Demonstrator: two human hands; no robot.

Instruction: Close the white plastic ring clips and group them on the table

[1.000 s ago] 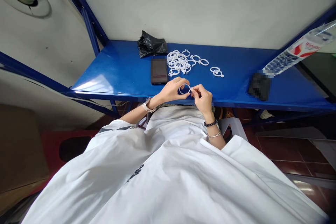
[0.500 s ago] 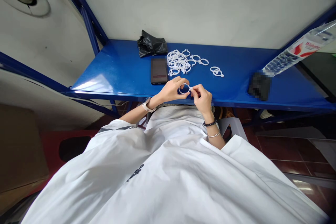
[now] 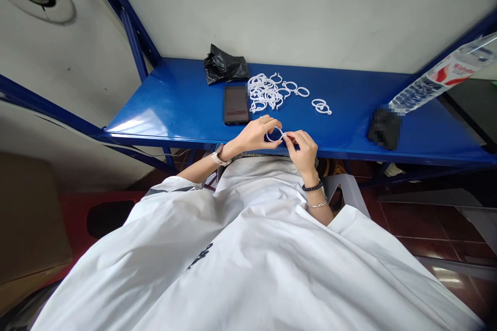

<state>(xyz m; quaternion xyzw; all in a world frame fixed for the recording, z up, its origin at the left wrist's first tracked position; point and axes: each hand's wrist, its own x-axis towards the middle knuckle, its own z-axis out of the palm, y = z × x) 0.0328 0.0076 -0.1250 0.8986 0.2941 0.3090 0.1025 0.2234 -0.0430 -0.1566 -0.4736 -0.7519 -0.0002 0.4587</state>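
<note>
Above the front edge of the blue table point(image 3: 186, 108), both my hands meet at one white plastic curtain ring point(image 3: 267, 137). My left hand point(image 3: 254, 134) curves round its left side, thumb below and fingers above. On the ring's right side, my right hand point(image 3: 305, 151) pinches the joint between thumb and index finger; the fingertips partly cover that spot. Beyond my hands lies a heap of similar white rings point(image 3: 266, 94), some with their loops open. Two more rings point(image 3: 321, 107) overlap each other to the right of the heap.
A dark phone point(image 3: 236, 105) lies left of the heap, with a crumpled black plastic bag point(image 3: 225, 66) behind it. At the right, a clear water bottle point(image 3: 438, 75) leans beside a blurred black object point(image 3: 384, 128). Blue metal posts and a pale wall border the table.
My right hand has shifted slightly right and down, its fingers straighter on the ring's joint. The left hand keeps its hold on the ring. The heap looks the same.
</note>
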